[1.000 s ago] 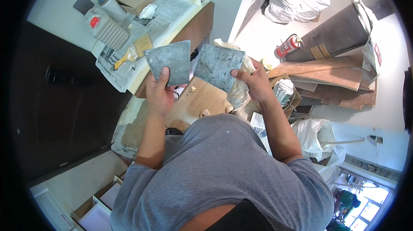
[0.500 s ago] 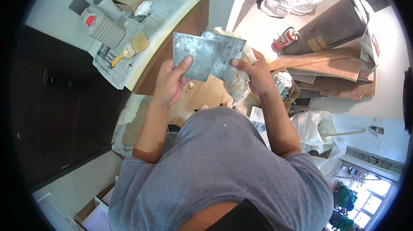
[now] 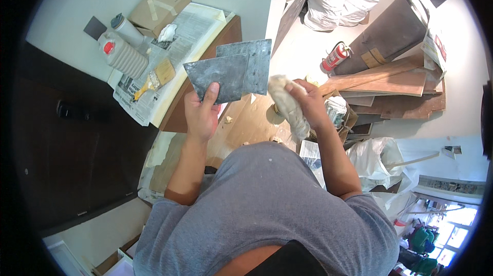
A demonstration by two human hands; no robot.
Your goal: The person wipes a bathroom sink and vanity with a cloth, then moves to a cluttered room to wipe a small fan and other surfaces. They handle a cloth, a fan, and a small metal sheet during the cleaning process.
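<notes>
My left hand (image 3: 202, 115) is closed on two flat grey metal scraper plates, its thumb pressed on the face of the front plate (image 3: 228, 75). Partly behind that one, the rear plate (image 3: 260, 65) shows along its top and right side. A bit of red shows beside the fingers; what it belongs to is hidden. To the right, my right hand (image 3: 310, 104) grips a bunched, cream-coloured rag (image 3: 287, 105), which hangs down from the fingers. A gap separates the rag from the plates.
On the newspaper-covered cabinet top (image 3: 192, 29) at left are a red-capped jug (image 3: 123, 57), a paintbrush (image 3: 156, 78) and a cardboard box (image 3: 160, 10). A fire extinguisher (image 3: 336, 56), wooden boards (image 3: 390, 80) and white sacks (image 3: 326, 3) stand at right.
My right hand has let go of the plates and moved apart with the rag. The left hand now holds both plates, slightly lower and tilted differently. The head view has shifted slightly.
</notes>
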